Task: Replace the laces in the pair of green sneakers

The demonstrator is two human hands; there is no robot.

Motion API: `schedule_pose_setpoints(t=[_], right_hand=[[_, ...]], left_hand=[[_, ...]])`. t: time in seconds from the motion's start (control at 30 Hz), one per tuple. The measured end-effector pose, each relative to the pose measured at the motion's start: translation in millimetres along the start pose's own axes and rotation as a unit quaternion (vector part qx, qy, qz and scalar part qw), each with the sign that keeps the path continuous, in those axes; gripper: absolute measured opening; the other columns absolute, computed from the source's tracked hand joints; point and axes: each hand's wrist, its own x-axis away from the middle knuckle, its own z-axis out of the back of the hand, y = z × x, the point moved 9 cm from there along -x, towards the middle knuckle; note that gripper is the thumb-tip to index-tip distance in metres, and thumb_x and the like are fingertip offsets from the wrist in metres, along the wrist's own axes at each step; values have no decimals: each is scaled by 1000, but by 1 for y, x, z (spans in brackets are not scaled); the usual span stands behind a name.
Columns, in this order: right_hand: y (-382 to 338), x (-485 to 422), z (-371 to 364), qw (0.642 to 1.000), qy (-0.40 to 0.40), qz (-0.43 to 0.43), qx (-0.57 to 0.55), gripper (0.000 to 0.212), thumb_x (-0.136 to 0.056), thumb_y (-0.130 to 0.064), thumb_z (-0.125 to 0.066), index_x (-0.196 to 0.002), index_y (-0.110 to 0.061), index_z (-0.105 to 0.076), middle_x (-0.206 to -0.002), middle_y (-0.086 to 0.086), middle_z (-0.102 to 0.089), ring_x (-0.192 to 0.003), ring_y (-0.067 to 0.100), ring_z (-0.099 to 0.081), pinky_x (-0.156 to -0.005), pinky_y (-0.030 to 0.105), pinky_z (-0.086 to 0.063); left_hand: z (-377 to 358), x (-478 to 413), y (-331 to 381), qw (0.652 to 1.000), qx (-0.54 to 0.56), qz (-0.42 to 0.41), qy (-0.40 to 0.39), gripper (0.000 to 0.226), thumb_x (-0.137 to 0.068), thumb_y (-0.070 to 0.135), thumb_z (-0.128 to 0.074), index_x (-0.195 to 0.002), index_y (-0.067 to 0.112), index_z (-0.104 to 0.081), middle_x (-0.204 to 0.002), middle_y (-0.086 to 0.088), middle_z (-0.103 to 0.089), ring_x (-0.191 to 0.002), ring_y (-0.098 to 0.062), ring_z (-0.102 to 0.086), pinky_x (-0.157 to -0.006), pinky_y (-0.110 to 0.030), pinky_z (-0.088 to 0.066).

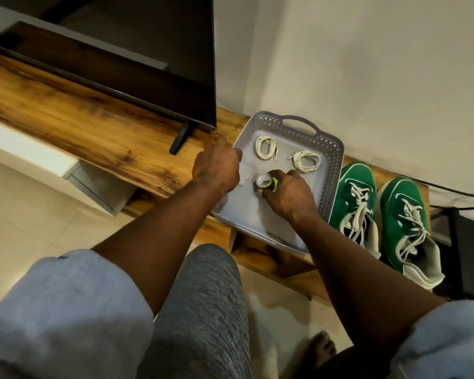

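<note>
"Why hold that grey perforated plastic tray (332, 159)?"

"To steady it: my left hand (216, 164) curls over its rim while my right hand (288, 193) pinches a small white-and-lime object (267, 182) inside. The green suede sneakers (356, 174) wait laced alongside."

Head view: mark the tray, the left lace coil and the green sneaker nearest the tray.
tray (336, 157), head view, on its perforated right wall.
left lace coil (257, 148), head view, on the loop's left strand.
green sneaker (358, 174), head view, on the green toe, ahead of the laces.
</note>
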Motion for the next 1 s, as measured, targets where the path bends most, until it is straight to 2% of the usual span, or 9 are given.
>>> schedule_pose_setpoints(t=[0.13,0.37,0.53,0.67,0.8,0.93,1.0], right_hand=[[-6,-2,-11,999,13,-21,-27,60,-86,-61,-74,-139,-36,-61,-129,11,-53,-108,37,-65,-94,44,-56],[-12,-9,-21,999,16,-32,-24,62,-86,-67,-71,-139,-36,-60,-130,11,-51,-110,36,-63,-93,44,-55],[-12,-13,-19,999,15,-19,-33,68,-87,-56,-75,-143,-24,-55,-135,14,-53,-118,36,-60,-97,41,-49],[-21,-12,-23,999,3,-4,-40,77,-83,-56,-78,-146,-24,-48,-133,15,-55,-118,37,-60,-98,43,-51],[-21,-8,-20,999,2,-18,-50,85,-84,-58,-76,-153,-23,-41,-137,18,-54,-123,38,-58,-97,41,-49],[-19,3,-18,998,-15,-15,-60,78,-87,-52,-76,-147,-18,-41,-130,19,-59,-118,39,-60,-87,37,-46],[-18,7,-14,998,-22,-8,-61,73,-89,-48,-76,-145,-16,-42,-128,20,-61,-117,40,-61,-88,38,-47]], left_hand=[[-17,10,-6,997,75,9,-27,53,-94,19,-75,-144,26,-60,-144,-7,-52,-126,-33,-59,-92,-44,-61],[-35,15,-12,996,76,26,-32,50,-96,22,-72,-143,20,-57,-138,-8,-57,-119,-34,-63,-91,-45,-62],[-36,12,-11,997,69,26,-31,51,-94,23,-74,-143,20,-57,-135,-8,-59,-119,-33,-64,-89,-43,-62],[-36,12,-8,998,56,24,-27,52,-95,21,-71,-144,19,-56,-137,-8,-56,-117,-33,-64,-86,-42,-62],[-29,16,-7,997,68,26,-28,53,-93,22,-74,-144,20,-56,-147,-7,-46,-116,-34,-64,-86,-42,-62],[-24,18,-1,996,66,25,-55,56,-92,22,-74,-145,21,-55,-152,-8,-40,-116,-35,-64,-86,-43,-61],[-17,20,1,996,62,32,-51,56,-93,22,-73,-146,21,-54,-151,-9,-39,-119,-34,-61,-87,-43,-61]])
